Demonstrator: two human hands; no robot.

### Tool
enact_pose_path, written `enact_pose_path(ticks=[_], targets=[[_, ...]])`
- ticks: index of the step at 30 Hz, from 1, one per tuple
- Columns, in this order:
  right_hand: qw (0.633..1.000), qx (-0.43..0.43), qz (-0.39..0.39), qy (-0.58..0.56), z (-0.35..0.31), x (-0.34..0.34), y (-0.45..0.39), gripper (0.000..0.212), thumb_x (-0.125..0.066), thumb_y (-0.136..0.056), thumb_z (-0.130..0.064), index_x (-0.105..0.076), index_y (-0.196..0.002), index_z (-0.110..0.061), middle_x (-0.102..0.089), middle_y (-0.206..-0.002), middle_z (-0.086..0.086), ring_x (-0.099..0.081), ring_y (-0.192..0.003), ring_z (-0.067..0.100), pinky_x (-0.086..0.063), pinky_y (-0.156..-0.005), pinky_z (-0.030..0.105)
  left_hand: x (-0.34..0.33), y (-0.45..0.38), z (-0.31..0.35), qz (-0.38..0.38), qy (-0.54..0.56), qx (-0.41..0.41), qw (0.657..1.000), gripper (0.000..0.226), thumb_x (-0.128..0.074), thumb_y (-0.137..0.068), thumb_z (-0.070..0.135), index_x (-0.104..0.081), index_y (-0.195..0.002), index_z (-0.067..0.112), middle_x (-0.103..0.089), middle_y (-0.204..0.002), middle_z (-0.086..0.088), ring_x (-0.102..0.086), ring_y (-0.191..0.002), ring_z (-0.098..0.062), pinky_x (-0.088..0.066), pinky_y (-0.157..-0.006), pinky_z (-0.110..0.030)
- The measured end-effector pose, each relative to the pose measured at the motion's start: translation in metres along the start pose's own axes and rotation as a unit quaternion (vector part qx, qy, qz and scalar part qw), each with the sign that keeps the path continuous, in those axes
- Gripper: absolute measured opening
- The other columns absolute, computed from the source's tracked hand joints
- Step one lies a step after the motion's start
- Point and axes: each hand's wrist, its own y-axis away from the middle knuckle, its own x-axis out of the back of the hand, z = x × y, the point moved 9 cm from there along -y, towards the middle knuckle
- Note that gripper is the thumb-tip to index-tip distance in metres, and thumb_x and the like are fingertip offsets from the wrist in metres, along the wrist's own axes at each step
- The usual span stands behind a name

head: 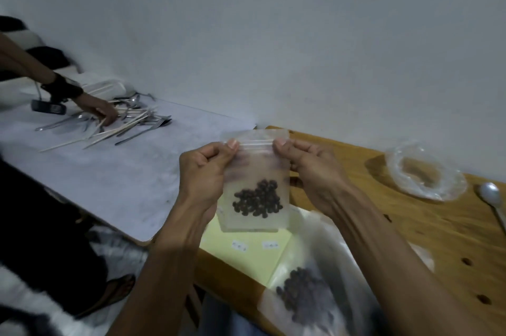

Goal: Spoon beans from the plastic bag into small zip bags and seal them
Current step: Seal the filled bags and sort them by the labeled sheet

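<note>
Clear small zip bag [256, 182] held upright, long axis vertical, zip strip uppermost, pinched closed by left hand [204, 171] and right hand [309, 168]; dark beans [257, 198] settled low.

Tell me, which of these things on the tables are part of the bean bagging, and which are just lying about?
Part of the job: small zip bag pinched by left hand and right hand; beans; plastic bag; spoon.
Lying about: cutlery and sticks; crumpled clear wrapper; yellow paper.

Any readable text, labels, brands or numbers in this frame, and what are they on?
None can be read.
Two small white labels on the yellow sheet: print too small and blurred.
Small zip bag, held by left hand and right hand: no print visible.
</note>
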Motion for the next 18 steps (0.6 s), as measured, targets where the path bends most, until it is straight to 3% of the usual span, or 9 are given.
enact_pose_path(ticks=[5, 7, 9, 11, 13, 16, 18], targets=[[0.999, -0.01, -0.028, -0.039, 0.007, -0.028, -0.022, 0.025, -0.065, -0.096, -0.034, -0.076, -0.106, -0.014, -0.079, -0.099, 0.0, -0.074, -0.078, 0.009, -0.056, -0.065, 0.023, 0.011, -0.004, -0.011, -0.003, 0.011, 0.041, 0.999, 0.019, -0.069, -0.091, 0.024, -0.075, -0.091, 0.006, -0.077, -0.1, -0.02, -0.075, -0.095, -0.035, -0.058, -0.092, -0.051], [0.998, 0.016, -0.017, 0.051, 0.015, -0.024, -0.026, 0.019, -0.066, -0.095, -0.035, -0.075, -0.103, -0.019, -0.077, -0.102, -0.003, -0.069, -0.075, 0.001, -0.051, -0.058, 0.012, 0.027, -0.008, -0.013, 0.052, 0.012, 0.038, 0.998, 0.016, -0.065, -0.097, 0.021, -0.072, -0.091, 0.007, -0.079, -0.092, -0.014, -0.077, -0.087, -0.027, -0.061, -0.082, -0.042], [0.971, 0.053, -0.008, 0.232, 0.024, -0.016, -0.024, 0.012, -0.069, -0.094, -0.028, -0.073, -0.092, -0.016, -0.075, -0.089, -0.003, -0.062, -0.065, -0.005, -0.047, -0.054, 0.01, 0.052, -0.013, -0.012, 0.128, 0.017, 0.03, 0.991, 0.018, -0.064, -0.099, 0.022, -0.068, -0.088, 0.008, -0.079, -0.083, -0.007, -0.077, -0.076, -0.018, -0.062, -0.07, -0.034], [0.92, 0.065, -0.04, 0.385, 0.044, -0.016, -0.02, 0.016, -0.068, -0.095, -0.022, -0.072, -0.081, -0.015, -0.071, -0.074, -0.009, -0.06, -0.062, -0.005, -0.05, -0.06, 0.018, 0.077, -0.019, -0.01, 0.188, 0.008, 0.021, 0.982, 0.023, -0.064, -0.099, 0.026, -0.065, -0.082, 0.011, -0.078, -0.08, -0.004, -0.076, -0.072, -0.015, -0.062, -0.068, -0.032], [0.872, 0.054, -0.049, 0.485, 0.063, -0.017, -0.018, 0.014, -0.068, -0.093, -0.026, -0.074, -0.082, -0.02, -0.071, -0.079, -0.012, -0.065, -0.075, 0.003, -0.057, -0.075, 0.033, 0.091, -0.024, -0.01, 0.217, 0.002, 0.014, 0.976, 0.026, -0.063, -0.1, 0.027, -0.064, -0.079, 0.011, -0.077, -0.084, -0.007, -0.075, -0.07, -0.014, -0.061, -0.067, -0.031], [0.837, 0.042, -0.024, 0.545, 0.073, -0.022, -0.019, 0.019, -0.071, -0.085, -0.038, -0.072, -0.073, -0.023, -0.071, -0.08, -0.012, -0.065, -0.084, 0.014, -0.053, -0.094, 0.05, 0.094, -0.03, -0.016, 0.214, -0.001, 0.024, 0.977, 0.025, -0.064, -0.099, 0.026, -0.065, -0.085, 0.006, -0.077, -0.085, -0.01, -0.076, -0.073, -0.018, -0.062, -0.071, -0.036], [0.816, 0.035, -0.019, 0.577, 0.075, -0.025, -0.02, 0.025, -0.075, -0.082, -0.044, -0.071, -0.07, -0.022, -0.071, -0.086, -0.007, -0.064, -0.091, 0.018, -0.047, -0.101, 0.055, 0.091, -0.032, -0.021, 0.201, -0.001, 0.034, 0.979, 0.024, -0.065, -0.099, 0.025, -0.067, -0.093, 0.002, -0.077, -0.084, -0.011, -0.076, -0.075, -0.021, -0.063, -0.073, -0.039]])
